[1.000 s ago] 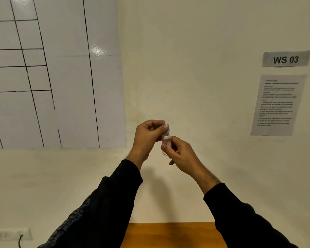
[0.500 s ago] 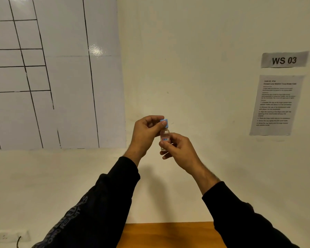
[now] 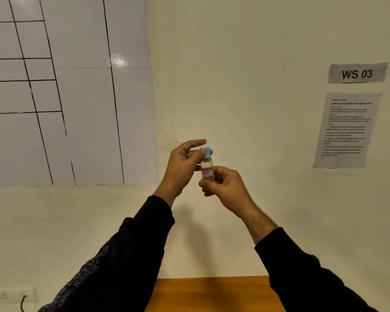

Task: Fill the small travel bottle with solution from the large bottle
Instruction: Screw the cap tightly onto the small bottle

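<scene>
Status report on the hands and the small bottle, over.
Left hand pinches blue cap. Right hand grips small bottle, upright. Large bottle not in view.

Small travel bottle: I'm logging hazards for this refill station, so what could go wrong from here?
1. The small travel bottle is held high above the wooden table by fingertips only; the right hand could let it slip.
2. The left hand pinches the blue cap; it could drop once loose.
3. Liquid shows inside; tilting uncapped could spill it.

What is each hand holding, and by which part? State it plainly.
The right hand grips the small travel bottle round its lower body. The left hand pinches the bottle's blue cap between thumb and fingers.
</scene>
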